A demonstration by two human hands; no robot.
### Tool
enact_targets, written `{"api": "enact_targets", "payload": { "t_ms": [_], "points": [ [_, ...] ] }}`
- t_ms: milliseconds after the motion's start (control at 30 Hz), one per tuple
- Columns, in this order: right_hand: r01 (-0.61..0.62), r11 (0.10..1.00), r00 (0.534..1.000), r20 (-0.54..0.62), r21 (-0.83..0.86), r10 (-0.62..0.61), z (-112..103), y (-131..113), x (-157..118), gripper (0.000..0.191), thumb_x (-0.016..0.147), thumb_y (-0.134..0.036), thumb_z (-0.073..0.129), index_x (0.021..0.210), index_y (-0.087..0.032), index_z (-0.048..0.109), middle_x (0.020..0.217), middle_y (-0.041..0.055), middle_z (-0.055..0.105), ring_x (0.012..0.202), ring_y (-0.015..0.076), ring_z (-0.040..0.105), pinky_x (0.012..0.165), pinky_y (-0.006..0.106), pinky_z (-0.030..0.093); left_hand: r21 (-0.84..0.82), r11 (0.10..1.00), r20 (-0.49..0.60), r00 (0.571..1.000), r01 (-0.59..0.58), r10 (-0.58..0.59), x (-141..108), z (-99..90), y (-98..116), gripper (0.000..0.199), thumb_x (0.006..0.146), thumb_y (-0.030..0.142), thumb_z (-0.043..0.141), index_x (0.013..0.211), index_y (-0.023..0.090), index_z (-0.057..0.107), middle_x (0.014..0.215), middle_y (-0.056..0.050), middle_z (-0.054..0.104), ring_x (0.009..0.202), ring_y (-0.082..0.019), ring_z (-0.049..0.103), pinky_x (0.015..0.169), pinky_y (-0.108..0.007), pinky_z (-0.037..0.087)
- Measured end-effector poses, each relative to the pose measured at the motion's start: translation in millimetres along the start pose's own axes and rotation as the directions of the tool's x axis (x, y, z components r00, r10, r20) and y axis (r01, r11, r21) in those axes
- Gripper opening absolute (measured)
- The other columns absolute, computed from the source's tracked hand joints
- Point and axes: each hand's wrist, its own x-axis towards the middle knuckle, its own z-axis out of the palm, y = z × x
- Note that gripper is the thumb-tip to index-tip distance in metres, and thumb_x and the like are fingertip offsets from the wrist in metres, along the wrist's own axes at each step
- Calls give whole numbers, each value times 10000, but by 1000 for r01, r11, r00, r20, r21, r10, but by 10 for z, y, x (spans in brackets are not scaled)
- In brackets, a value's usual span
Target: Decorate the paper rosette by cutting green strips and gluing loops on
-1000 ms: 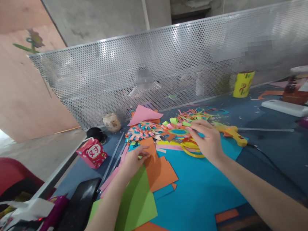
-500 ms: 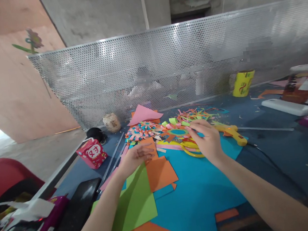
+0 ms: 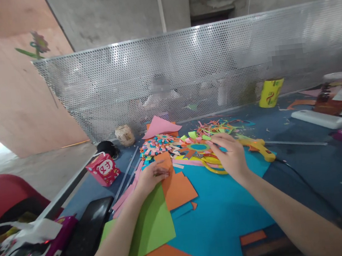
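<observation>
Over the sheets left of centre, my left hand (image 3: 153,176) has loosely curled fingers resting at the edge of the orange paper (image 3: 180,192), with nothing visible held. My right hand (image 3: 230,152) pinches the right edge of a layered paper flower (image 3: 198,146) with a blue centre and pink, orange and green strips. Just under it lie yellow-handled scissors (image 3: 212,166). A green sheet (image 3: 153,221) is beneath my left forearm, and a large blue sheet (image 3: 216,208) spreads between my arms. Finished-looking fringed paper flowers (image 3: 159,145) are piled behind my left hand.
A yellow glue gun (image 3: 260,149) with a black cord lies right of my right hand. Paper scraps (image 3: 216,127) are heaped behind. A red box (image 3: 103,169), a black phone (image 3: 87,230) and a power strip (image 3: 43,251) line the left side. A perforated metal screen (image 3: 183,69) bounds the back.
My left hand has moved slightly right and down onto the orange paper, its fingers drawn closer together. My right hand keeps its pinch on the paper flower, nearly still.
</observation>
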Motion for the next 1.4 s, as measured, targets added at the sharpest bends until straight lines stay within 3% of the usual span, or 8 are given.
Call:
{"api": "enact_targets", "payload": {
  "t_ms": [233, 367, 533, 667, 800, 1000, 1167, 1400],
  "points": [
    [4, 1000, 1000, -9, 2, -4, 11, 3, 10, 84, 760, -117, 543, 718, -183, 574, 731, 39, 587, 713, 144, 553, 646, 278, 465, -51, 998, -115, 993, 20, -26, -9, 75, 20, 598, 485, 208, 726, 1037, 157, 500, 603, 9, 659, 649, -196, 642, 676, -337, 491],
    [4, 1000, 1000, 2, 1, -4, 8, 3, 1, 81, 762, -121, 543, 720, -183, 574, 731, 37, 586, 704, 141, 549, 645, 282, 462, -84, 996, -214, 977, -34, 15, 37, 20, 87, 623, 512, 227, 726, 1078, 133, 482, 629, 8, 656, 634, -163, 630, 680, -303, 474],
    [-11, 1000, 1000, 12, -4, 11, -16, -14, 8, 89, 770, -132, 528, 711, -186, 567, 726, 37, 582, 701, 143, 544, 643, 287, 464, -388, 905, -417, 909, -175, -3, -11, -45, 277, 667, 509, 208, 750, 1114, 115, 486, 643, 15, 641, 573, -83, 572, 564, -198, 415],
    [-18, 1000, 1000, 17, -18, 19, -21, -11, 18, 99, 774, -142, 521, 693, -184, 560, 730, 43, 579, 700, 145, 545, 635, 286, 463, -618, 781, -296, 947, -93, -122, -121, 83, 421, 639, 533, 186, 746, 1120, 120, 504, 526, 64, 556, 469, -30, 469, 470, -157, 351],
    [-22, 999, 1000, 15, -30, 22, -24, 2, 16, 102, 772, -141, 523, 685, -178, 560, 726, 48, 574, 695, 146, 547, 632, 282, 462, -716, 698, -127, 983, 1, -131, -194, 228, 487, 545, 565, 154, 732, 1077, 124, 547, 561, 32, 569, 490, -35, 478, 455, -150, 356],
    [-43, 999, 999, 16, -24, 43, -25, 19, 10, 98, 775, -154, 517, 697, -185, 568, 744, 48, 577, 707, 150, 547, 640, 285, 459, -792, 598, -66, 957, 123, -284, -220, 300, 473, 217, 646, 62, 654, 861, 89, 629, 573, 0, 590, 489, -49, 536, 463, -146, 415],
    [-45, 999, 999, 17, -13, 45, -22, 11, 11, 100, 773, -151, 525, 686, -178, 566, 728, 47, 577, 700, 145, 546, 640, 281, 459, -778, 594, -81, 905, 205, -418, -204, 312, 470, 131, 794, 90, 494, 810, 99, 623, 780, -71, 669, 674, -100, 633, 545, -169, 475],
    [-60, 998, 998, 15, -19, 60, -30, 8, 16, 105, 778, -169, 514, 692, -182, 572, 738, 45, 582, 709, 149, 554, 643, 290, 470, -695, 686, -16, 950, 213, -311, -220, 280, 459, 162, 704, 147, 625, 856, 94, 640, 868, -112, 684, 810, -165, 638, 719, -231, 488]
  ]
}}
